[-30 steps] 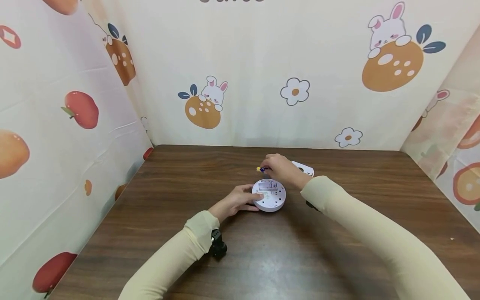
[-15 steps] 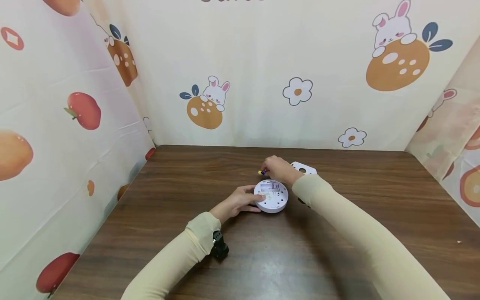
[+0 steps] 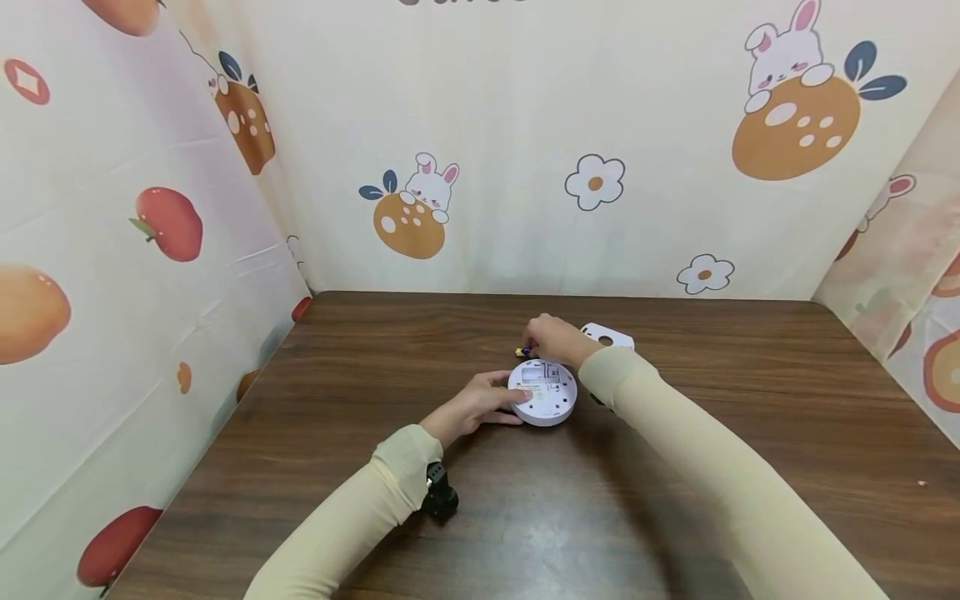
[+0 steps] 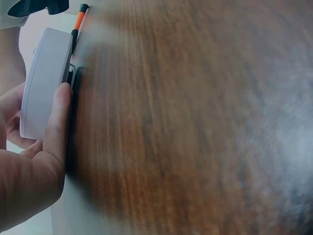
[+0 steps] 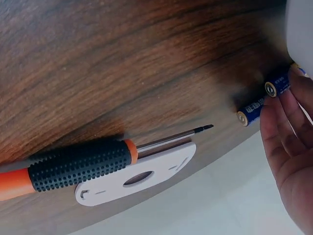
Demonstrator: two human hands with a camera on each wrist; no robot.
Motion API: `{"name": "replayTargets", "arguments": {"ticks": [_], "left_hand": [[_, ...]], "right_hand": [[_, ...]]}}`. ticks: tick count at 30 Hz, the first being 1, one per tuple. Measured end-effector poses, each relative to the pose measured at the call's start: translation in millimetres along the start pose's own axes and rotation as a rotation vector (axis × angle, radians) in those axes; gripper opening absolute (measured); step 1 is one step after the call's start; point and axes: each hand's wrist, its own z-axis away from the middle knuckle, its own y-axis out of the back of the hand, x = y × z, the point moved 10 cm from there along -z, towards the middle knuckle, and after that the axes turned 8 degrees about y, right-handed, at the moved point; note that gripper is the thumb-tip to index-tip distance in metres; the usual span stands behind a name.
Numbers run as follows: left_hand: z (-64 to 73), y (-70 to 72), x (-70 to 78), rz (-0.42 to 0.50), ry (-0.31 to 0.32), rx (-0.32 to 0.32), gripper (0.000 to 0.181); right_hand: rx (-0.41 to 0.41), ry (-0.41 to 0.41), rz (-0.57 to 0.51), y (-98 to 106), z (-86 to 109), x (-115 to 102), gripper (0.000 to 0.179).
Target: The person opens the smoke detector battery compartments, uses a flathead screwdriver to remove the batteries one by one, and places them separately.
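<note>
A round white smoke alarm (image 3: pixel 542 402) lies with its back upward, its battery compartment visible. My left hand (image 3: pixel 477 403) grips its left side, thumb over the top face and fingers round the edge. In the left wrist view its pale side wall (image 4: pixel 46 85) stands between thumb and fingers. Just beyond it, my right hand (image 3: pixel 557 337) pinches a blue and gold battery (image 5: pixel 278 84) between thumb and fingers. A second battery (image 5: pixel 250 111) lies right beside that one, partly hidden behind the fingers. The far ends of both are covered in the right wrist view.
An orange and black screwdriver (image 5: pixel 83 165) lies along a white mounting plate (image 5: pixel 168 171) with an oval hole, near the table's far edge. The brown wooden table (image 3: pixel 420 333) is bordered by printed curtains (image 3: pixel 510 233) at the back and sides.
My right hand has come slightly toward me and down with the battery, closer to the smoke alarm's far rim. The left hand keeps its grip; the view has shifted slightly.
</note>
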Motion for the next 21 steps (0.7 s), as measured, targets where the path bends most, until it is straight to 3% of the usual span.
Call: {"name": "replayTargets", "arguments": {"ticks": [5,12,17,21], "left_hand": [[0.4,0.5,0.1,0.0,-0.005,0.002,0.065],[-0.2,3.0,-0.6,0.009,0.002,0.015,0.07],[0.5,2.7,-0.1,0.017,0.005,0.021,0.072],[0.1,1.5,-0.8,0.01,0.004,0.021,0.072]], "right_hand": [[0.03,0.007,-0.013,9.3,3.6,2.7,0.011],[0.116,0.032,-0.033,46.1,22.6,13.6,0.015],[0.156,-0.077,-0.018,62.5,42.4,41.9,0.021],[0.14,-0.166,0.006,59.0,56.9,67.5,0.031]]}}
